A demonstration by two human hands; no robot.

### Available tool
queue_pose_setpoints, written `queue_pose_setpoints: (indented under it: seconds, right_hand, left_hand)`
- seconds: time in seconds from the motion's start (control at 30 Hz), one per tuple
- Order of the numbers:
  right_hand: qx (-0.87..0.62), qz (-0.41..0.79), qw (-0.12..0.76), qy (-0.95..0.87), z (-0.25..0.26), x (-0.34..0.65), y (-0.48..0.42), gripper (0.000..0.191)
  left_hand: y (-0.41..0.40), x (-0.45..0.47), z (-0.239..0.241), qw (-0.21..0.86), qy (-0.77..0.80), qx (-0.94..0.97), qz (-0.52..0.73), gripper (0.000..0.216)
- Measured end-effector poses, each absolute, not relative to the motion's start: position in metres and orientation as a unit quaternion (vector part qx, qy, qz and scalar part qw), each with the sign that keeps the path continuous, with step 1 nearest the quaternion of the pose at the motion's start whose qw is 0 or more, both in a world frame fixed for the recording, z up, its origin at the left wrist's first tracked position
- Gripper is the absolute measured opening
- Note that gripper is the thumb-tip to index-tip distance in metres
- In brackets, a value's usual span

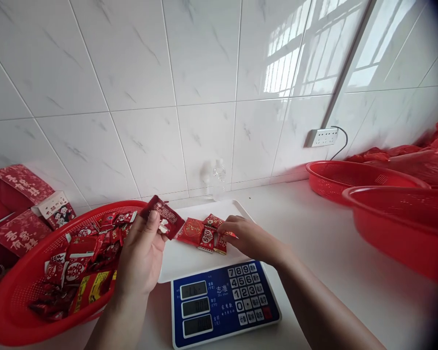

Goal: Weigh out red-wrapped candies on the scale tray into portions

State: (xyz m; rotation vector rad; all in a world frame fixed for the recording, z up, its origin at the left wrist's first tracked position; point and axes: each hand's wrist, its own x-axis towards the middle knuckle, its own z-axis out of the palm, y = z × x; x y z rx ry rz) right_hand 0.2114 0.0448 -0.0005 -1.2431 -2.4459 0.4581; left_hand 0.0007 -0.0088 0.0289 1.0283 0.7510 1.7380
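My left hand is closed on a dark red snack packet, held up tilted between thumb and fingers over the left side of the scale tray. On the white scale tray lie several red wrapped packets, among them a larger square packet and a smaller one marked 520. Over the right end of this group, my right hand has its fingers bent down, closed on a small red packet; its thumb is hidden. The scale's blue keypad panel faces me, below the tray.
At left, a red plastic basket holds many red packets, with decorated red boxes behind it. A clear bottle stands by the tiled wall. Two red baskets and red plastic bags are at right, near a wall socket.
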Motion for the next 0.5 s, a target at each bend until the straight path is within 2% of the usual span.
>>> queue_pose_setpoints:
  seconds: [0.13,0.23,0.37,0.5]
  right_hand:
    - [-0.435,0.168,0.295,-0.834,0.005,0.217,0.044,0.022]
    - [-0.433,0.163,0.344,-0.817,0.009,0.222,0.041,0.022]
    - [-0.478,0.143,0.323,-0.804,0.008,0.230,0.045,0.025]
    - [-0.510,0.114,0.241,-0.818,0.002,0.233,0.050,0.031]
  left_hand:
    - [-0.010,0.000,0.020,0.427,0.358,0.463,0.690,0.023]
    - [-0.010,-0.001,0.015,0.384,0.399,0.509,0.659,0.024]
    - [-0.006,0.000,0.012,0.359,0.426,0.572,0.602,0.022]
    - [-0.003,0.001,0.012,0.341,0.417,0.584,0.607,0.024]
